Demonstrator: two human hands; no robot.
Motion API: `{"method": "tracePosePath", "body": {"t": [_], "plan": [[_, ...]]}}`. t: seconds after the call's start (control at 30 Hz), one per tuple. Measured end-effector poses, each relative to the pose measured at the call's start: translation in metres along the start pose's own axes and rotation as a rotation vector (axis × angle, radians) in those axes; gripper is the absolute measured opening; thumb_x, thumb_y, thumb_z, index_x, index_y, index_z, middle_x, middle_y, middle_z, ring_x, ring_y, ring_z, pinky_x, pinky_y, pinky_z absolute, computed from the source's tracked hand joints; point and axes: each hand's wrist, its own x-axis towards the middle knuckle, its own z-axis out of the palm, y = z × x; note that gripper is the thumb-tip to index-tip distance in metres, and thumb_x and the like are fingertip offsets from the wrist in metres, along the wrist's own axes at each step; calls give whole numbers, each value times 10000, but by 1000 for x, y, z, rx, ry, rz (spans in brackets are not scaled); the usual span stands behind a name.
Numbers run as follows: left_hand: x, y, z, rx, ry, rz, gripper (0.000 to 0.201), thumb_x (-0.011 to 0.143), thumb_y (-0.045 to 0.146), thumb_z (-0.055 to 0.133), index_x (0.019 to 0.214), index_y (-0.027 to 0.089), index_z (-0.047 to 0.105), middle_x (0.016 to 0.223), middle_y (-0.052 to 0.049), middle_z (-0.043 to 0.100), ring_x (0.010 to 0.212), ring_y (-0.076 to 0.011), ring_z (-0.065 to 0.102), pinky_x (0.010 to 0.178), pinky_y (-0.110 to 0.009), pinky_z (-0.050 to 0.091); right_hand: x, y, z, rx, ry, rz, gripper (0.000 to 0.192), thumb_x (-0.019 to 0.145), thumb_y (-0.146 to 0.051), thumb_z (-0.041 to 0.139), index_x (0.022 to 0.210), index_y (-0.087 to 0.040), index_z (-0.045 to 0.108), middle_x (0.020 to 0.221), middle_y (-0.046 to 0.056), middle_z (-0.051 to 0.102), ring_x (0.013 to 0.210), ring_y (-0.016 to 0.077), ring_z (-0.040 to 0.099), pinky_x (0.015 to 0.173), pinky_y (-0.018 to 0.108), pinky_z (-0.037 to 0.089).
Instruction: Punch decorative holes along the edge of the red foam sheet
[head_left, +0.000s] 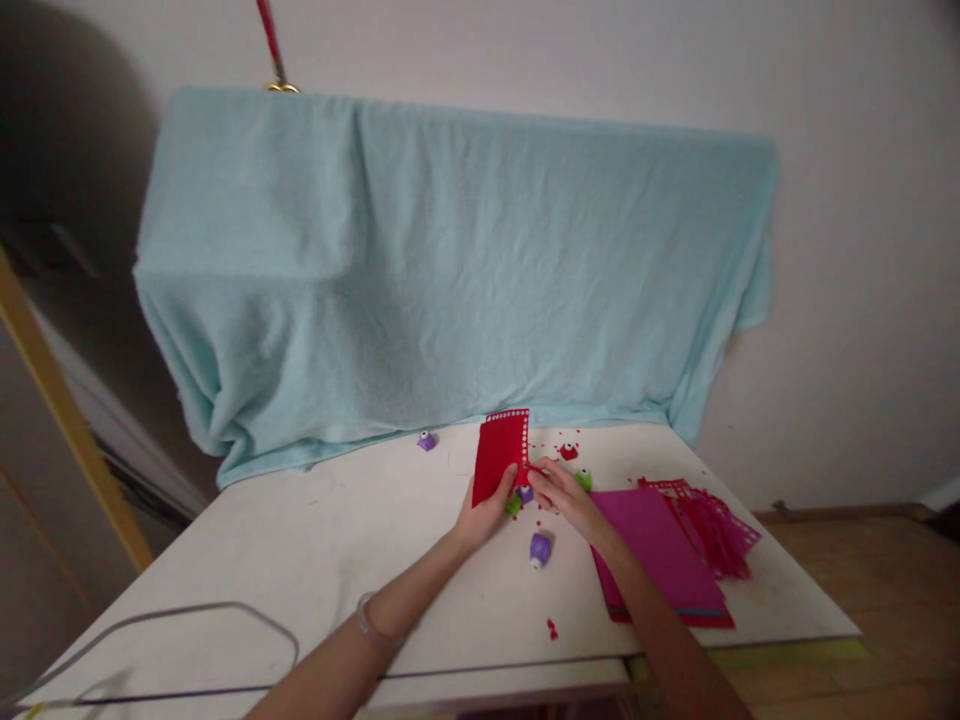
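My left hand grips a sheet of red paper from below, thumb on its front. A row of small punched holes runs along the top and right edges of the sheet. At its lower right edge, the fingers of my right hand are pinched together on a bit of the red paper. Below and between the hands are a green craft punch and a purple one, partly hidden. Nearer to me lies another purple craft punch.
A stack of magenta paper lies at right, with punched red scraps beside it. A red punch, a green punch and a purple punch stand farther back. Red paper bits dot the white table. Behind hangs a light-blue cloth.
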Motion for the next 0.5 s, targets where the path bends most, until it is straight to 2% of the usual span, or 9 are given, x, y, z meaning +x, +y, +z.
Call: {"method": "tracePosePath", "body": {"t": [0.1,0.27,0.4,0.5], "plan": [[4,-8,2,-28,7,4,464,806,544,603,1027,142,671,1104,-114,687,1072,-249,619,985,-371,474,-2,-3,1,-17,-2,9,370,805,-551,631,877,-209,510,566,-76,397,475,83,321,447,231,215],[7,-18,6,-43,-10,-23,486,803,597,562,932,143,679,909,-87,704,1000,-245,629,901,-365,513,-4,-5,3,-27,6,6,361,787,-535,658,825,-211,505,581,-66,401,493,87,332,458,237,209],[5,-17,6,-55,13,-12,444,813,571,571,959,164,669,958,-73,700,963,-221,638,867,-332,524,-5,-8,2,-53,31,6,348,797,-534,645,855,-212,525,586,-61,421,497,93,350,459,239,217],[4,-15,5,-44,-11,3,436,824,572,560,894,156,669,965,-79,696,957,-222,638,861,-327,522,-5,-10,1,-88,65,-15,335,802,-524,644,864,-211,545,583,-58,410,507,97,353,461,239,229]]}}
